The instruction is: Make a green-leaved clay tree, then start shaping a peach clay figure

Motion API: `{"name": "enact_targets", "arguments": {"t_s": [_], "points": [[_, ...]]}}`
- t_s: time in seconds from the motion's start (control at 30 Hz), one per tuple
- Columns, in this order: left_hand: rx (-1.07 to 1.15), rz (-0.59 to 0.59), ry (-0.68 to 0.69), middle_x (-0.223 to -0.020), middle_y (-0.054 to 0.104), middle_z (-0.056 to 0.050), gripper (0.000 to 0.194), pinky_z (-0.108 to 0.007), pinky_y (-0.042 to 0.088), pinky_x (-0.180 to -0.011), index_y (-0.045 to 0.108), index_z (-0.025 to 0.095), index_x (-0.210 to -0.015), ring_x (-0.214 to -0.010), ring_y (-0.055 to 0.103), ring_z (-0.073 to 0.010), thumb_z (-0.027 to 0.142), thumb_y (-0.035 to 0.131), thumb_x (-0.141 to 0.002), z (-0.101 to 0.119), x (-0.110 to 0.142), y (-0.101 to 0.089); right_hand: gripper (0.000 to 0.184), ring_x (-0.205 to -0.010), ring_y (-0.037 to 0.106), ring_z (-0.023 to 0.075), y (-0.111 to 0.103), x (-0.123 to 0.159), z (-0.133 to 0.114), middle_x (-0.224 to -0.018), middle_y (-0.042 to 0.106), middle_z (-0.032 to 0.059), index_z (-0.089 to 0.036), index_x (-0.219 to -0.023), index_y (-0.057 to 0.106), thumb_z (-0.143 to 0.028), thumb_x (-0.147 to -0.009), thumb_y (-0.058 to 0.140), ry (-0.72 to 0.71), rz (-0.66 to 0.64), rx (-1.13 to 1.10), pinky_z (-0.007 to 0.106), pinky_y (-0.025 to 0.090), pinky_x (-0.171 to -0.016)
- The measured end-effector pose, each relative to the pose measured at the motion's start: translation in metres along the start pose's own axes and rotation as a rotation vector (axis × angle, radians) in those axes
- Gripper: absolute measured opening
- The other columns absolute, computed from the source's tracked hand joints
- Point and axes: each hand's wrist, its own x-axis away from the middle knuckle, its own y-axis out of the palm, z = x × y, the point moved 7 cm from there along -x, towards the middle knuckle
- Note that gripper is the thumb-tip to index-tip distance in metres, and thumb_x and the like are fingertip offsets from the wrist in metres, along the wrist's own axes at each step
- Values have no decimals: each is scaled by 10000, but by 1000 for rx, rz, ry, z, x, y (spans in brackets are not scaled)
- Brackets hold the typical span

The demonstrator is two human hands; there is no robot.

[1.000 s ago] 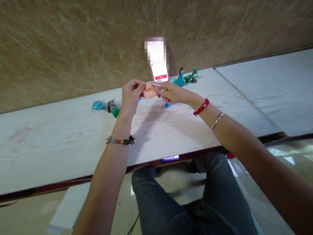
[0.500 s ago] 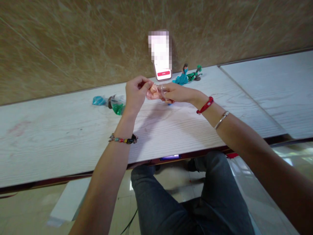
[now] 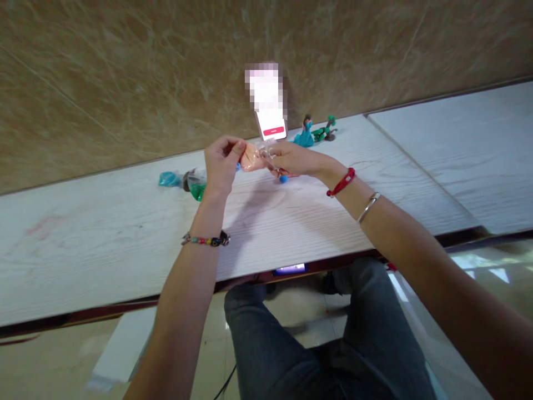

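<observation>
Between my hands, above the white table, is a clear plastic bag of peach-coloured clay. My left hand pinches the bag's left side between thumb and fingers. At its right end, my right hand closes round the gathered clear plastic. Below the right fingers shows a small blue ball. Left of my left hand lie a bag with green clay, a brown lump and a bag of blue clay. Behind my right hand stands a blue clay figure with a dark top.
A lit phone leans against the brown marbled wall. Beside the blue figure is a green and brown clay piece. The white tabletop ends just before my knees; a second lit screen shows under its edge.
The peach clay bag is stretched out flatter between my hands, showing more of the clay. My left hand has shifted slightly left. The small blue ball shows more clearly.
</observation>
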Motion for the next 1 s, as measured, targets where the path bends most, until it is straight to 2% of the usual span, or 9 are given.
{"name": "enact_targets", "arguments": {"t_s": [0.13,0.23,0.43,0.57,0.67,0.87,1.0], "points": [[-18,9,-30,-605,536,24,227,-207,381,-522,581,180,-646,-561,499,-83,396,636,-685,-13,-1,-4,160,-510,410,44,0,-3,1,-591,421,-34,-146,-754,426,-22,-822,352,-31,76,-2,177,299,-456],[-29,22,-37,-610,538,26,209,-207,386,-536,580,180,-649,-571,501,-84,378,630,-694,-17,0,-5,158,-494,397,36,-1,-5,2,-583,410,-47,-148,-779,426,-12,-819,355,-61,122,0,171,291,-452],[-126,39,-28,-619,553,27,108,-206,398,-569,579,181,-651,-596,511,-84,252,593,-731,-4,4,-2,233,-432,356,35,6,-2,7,-498,386,-57,-170,-649,359,-9,-813,319,17,-12,18,180,278,-422],[-173,26,-27,-633,569,27,74,-197,401,-584,583,175,-663,-614,525,-80,199,577,-733,6,6,0,259,-422,346,39,14,0,2,-482,361,-58,-182,-611,333,-61,-840,319,-11,-45,43,187,278,-419],[-181,2,-34,-635,574,27,68,-194,410,-602,579,171,-666,-633,534,-80,188,576,-731,10,7,2,267,-421,338,36,17,0,1,-483,353,-61,-183,-601,331,-34,-823,323,-39,-74,31,182,274,-412],[-112,-29,-81,-605,560,28,106,-195,419,-602,561,171,-633,-612,524,-79,223,604,-715,5,8,4,275,-412,343,31,17,0,5,-470,376,-59,-173,-583,357,29,-770,349,5,-127,-13,165,281,-395],[-23,-21,-172,-605,550,24,112,-178,404,-539,556,172,-644,-566,502,-69,241,602,-720,-7,9,5,202,-413,328,33,16,-1,5,-498,358,-68,-171,-668,372,-49,-828,357,41,-84,-164,163,267,-382]]}}
